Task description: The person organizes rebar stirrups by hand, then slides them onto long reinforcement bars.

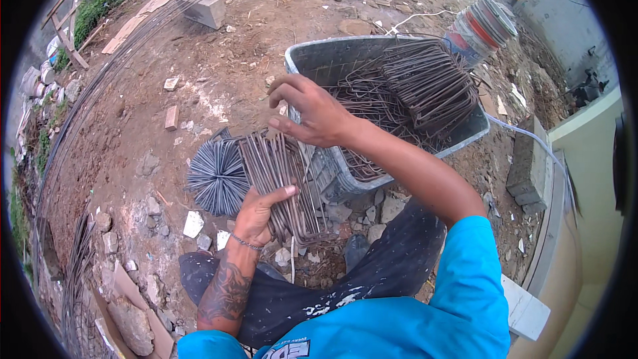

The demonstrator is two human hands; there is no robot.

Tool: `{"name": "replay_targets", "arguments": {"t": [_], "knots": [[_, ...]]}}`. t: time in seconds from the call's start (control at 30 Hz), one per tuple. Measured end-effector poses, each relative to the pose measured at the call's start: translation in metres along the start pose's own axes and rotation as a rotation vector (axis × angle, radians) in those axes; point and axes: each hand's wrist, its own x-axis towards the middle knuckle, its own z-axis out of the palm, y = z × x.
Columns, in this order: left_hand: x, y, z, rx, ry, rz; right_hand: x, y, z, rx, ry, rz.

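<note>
My left hand point(260, 213) is closed round a stack of bent steel rebar stirrups point(276, 176), its thumb lying across the rods. Above that stack, near the tub's left rim, my right hand point(311, 112) hangs with bent fingers spread apart and nothing in them. Just left of the stack rests a round coil of grey tie wire point(217, 176), its strands fanning out from the middle. The worn grey plastic tub point(345, 174) holds loose bent rods point(362, 103), with a neat bundle of stirrups point(428, 80) lying on top at its right side.
Stacked buckets point(482, 30) lean behind the tub. Concrete blocks point(530, 166) stand at the right by the wall, another concrete block point(205, 12) at the far left. Long rebar point(86, 96) curves along the left side. Rubble and broken stones point(193, 224) litter the dirt.
</note>
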Motion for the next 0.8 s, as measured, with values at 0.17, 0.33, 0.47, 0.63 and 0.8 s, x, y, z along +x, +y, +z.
{"name": "replay_targets", "arguments": {"t": [0.17,0.33,0.47,0.63,0.8], "knots": [[0.007,-0.004,0.002,0.03,0.008,-0.006,-0.056,0.074,-0.07,-0.363,-0.731,0.814],[0.013,-0.006,0.003,0.079,0.082,0.004,-0.138,0.082,-0.027,-0.58,-1.459,0.937],[0.018,-0.005,0.004,0.023,0.06,0.043,-0.15,0.093,-0.034,-0.607,-1.441,0.968],[0.018,-0.001,-0.006,0.045,0.12,0.018,-0.158,0.093,-0.033,-0.613,-1.118,1.017],[0.024,-0.007,-0.003,0.03,0.077,0.023,-0.178,0.115,-0.009,-0.549,-1.242,0.906]]}}
